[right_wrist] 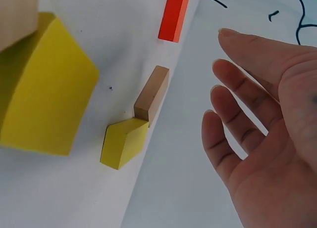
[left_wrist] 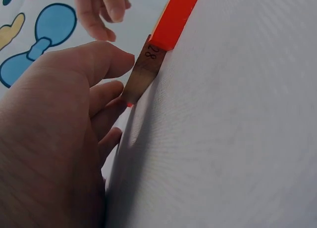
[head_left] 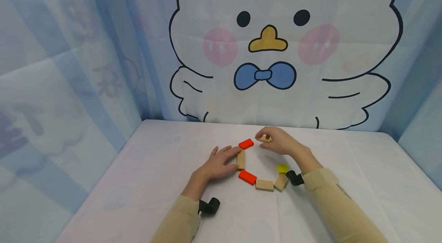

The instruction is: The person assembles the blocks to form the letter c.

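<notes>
My left hand (head_left: 217,164) rests at the outer side of a plain wooden block (head_left: 240,160), thumb and fingertips along its edge. In the left wrist view that wooden block (left_wrist: 143,72), marked 28, meets a red block (left_wrist: 174,20). Over the far side of the ring hovers my right hand (head_left: 281,141), its fingers apart with nothing between them in the right wrist view. Beneath it lies another wooden block (right_wrist: 151,92), touching a yellow block (right_wrist: 124,143); in the head view the fingers partly hide this wooden block (head_left: 265,139).
The blocks form a rough ring on a white-covered table (head_left: 138,181). A far red block (head_left: 246,143), a near red block (head_left: 247,177), two wooden blocks at the front (head_left: 264,185) and a yellow block (head_left: 282,168) belong to it. Behind hangs a cartoon-printed curtain (head_left: 269,101).
</notes>
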`<state>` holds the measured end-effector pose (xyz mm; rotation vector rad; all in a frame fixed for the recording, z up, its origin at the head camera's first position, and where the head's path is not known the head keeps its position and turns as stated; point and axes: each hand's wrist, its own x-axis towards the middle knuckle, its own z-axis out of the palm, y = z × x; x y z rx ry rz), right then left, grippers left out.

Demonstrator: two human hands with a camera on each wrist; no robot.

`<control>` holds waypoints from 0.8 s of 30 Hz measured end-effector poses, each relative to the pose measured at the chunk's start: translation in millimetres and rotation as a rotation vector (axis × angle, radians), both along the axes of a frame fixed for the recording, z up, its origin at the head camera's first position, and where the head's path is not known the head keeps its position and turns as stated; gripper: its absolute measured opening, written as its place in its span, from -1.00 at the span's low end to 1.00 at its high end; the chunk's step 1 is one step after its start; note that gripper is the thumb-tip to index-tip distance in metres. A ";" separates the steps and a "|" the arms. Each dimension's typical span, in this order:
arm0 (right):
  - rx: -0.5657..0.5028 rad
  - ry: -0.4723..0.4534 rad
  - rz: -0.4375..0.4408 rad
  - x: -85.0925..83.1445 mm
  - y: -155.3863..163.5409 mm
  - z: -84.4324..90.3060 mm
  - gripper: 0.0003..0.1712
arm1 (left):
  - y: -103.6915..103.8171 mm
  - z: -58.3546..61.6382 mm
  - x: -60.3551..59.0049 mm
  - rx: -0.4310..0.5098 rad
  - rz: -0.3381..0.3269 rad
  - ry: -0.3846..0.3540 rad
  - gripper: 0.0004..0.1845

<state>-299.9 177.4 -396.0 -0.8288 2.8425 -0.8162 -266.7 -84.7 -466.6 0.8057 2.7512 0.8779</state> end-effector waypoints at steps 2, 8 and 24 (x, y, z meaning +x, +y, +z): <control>0.008 -0.005 0.001 -2.9 -4.5 1.2 -0.68 | 0.0 1.0 -0.3 0.009 0.001 -0.002 -0.34; 0.031 -0.045 -0.010 -10.6 -16.3 3.3 -0.67 | -0.6 0.0 -2.1 0.030 0.009 0.008 -0.33; 0.110 -0.147 -0.002 -33.9 -36.8 -7.9 -0.64 | -3.4 1.1 -1.4 0.051 -0.013 0.028 -0.33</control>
